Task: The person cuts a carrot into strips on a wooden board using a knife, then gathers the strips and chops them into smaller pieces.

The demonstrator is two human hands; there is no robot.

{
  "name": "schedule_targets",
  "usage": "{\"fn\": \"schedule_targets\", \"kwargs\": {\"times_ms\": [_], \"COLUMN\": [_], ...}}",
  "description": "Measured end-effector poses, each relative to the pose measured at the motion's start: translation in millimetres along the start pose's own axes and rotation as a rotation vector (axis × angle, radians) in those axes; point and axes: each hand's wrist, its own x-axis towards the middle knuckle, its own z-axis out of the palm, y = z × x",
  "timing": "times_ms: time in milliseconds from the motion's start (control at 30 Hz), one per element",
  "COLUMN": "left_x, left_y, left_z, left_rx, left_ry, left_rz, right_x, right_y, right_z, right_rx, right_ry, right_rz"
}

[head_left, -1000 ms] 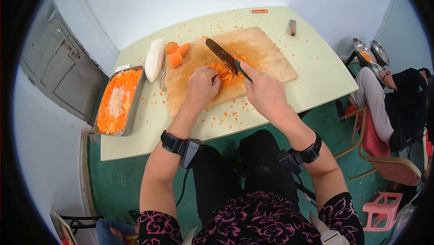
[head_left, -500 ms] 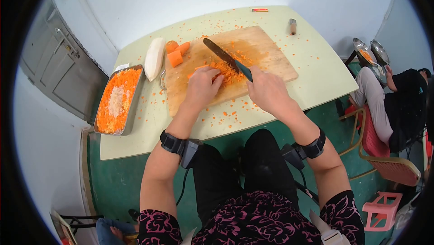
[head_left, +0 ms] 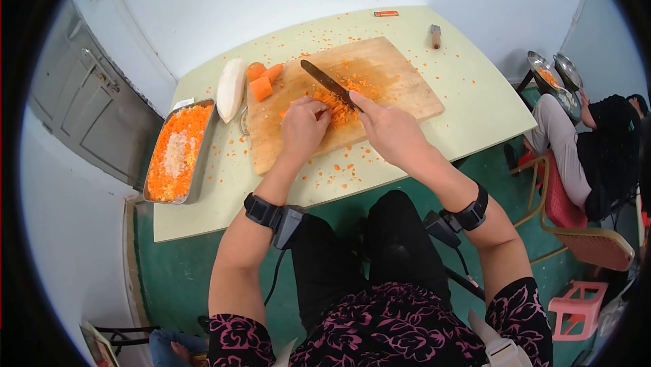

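Observation:
My right hand [head_left: 395,131] is closed round a kitchen knife, its handle now mostly covered by my fingers. The dark blade [head_left: 324,77] slants up and left over the wooden cutting board [head_left: 413,92]. On the board, my left hand [head_left: 305,126] curls its fingers down on a piece of carrot [head_left: 284,112], largely hidden beneath them. Chopped carrot [head_left: 337,108] lies heaped between that hand and the blade. Larger carrot chunks [head_left: 260,88] rest at the board's far left corner.
A peeled white radish [head_left: 231,89] lies left of the board, beside a metal tray [head_left: 197,176] of minced carrot with a pale heap. A peeler-like tool [head_left: 435,37] and a small red packet [head_left: 386,14] lie at the back. Another person [head_left: 607,143] sits at right near metal bowls [head_left: 544,72].
My right hand has shifted slightly left and up along the knife, covering more of its green handle. My left fingers have drawn in over the carrot. The view has shifted slightly.

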Motion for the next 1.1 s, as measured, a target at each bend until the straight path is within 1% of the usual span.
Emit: {"fn": "schedule_targets", "kwargs": {"times_ms": [33, 133, 233, 333, 433, 533, 633, 733, 833, 933, 1033, 1100], "left_x": [-0.7, -0.7, 0.1, 0.3, -0.4, 0.7, 0.5, -0.6, 1.0, 0.7, -0.3, -0.7], "left_y": [-0.7, -3.9, -4.9, -3.2, -4.6, -2.7, -2.6, -3.2, -4.6, -0.3, -2.9, -1.6], "left_z": [0.7, 3.2, 4.9, 4.4, 4.9, 2.6, 3.0, 4.2, 4.0, 1.8, 3.5, 2.8], "left_rx": [0.010, 0.024, 0.042, 0.060, 0.071, 0.077, 0.081, 0.089, 0.095, 0.091, 0.079, 0.088], "left_ry": [0.008, 0.039, 0.029, 0.029, 0.044, 0.014, 0.015, 0.034, 0.016, 0.006, 0.028, 0.017], "left_rz": [0.000, 0.031, 0.021, 0.018, 0.031, 0.038, 0.048, 0.042, 0.056, 0.026, 0.041, 0.028], "right_x": [1.2, 3.2, -0.5, 0.9, 1.1, -0.9, 1.9, 0.3, -0.8, 2.4, 1.5, 1.8], "right_y": [-1.5, -13.1, -8.1, -9.4, -14.6, -13.4, -15.5, -23.3, -16.1, -10.2, -18.4, -15.5], "right_z": [-1.3, -17.1, -4.4, -8.1, -16.4, -5.0, -13.9, -20.4, -5.5, -4.2, -15.0, -8.7], "right_rx": [-0.028, 0.009, -0.082, -0.056, 0.074, -0.005, 0.001, 0.014, -0.014, -0.007, 0.002, -0.021], "right_ry": [-0.022, 0.029, 0.024, -0.068, 0.039, -0.067, -0.036, 0.011, -0.094, 0.026, 0.016, -0.055], "right_rz": [0.004, 0.019, -0.048, 0.037, 0.074, 0.072, 0.007, 0.031, 0.096, 0.009, 0.050, 0.055]}}
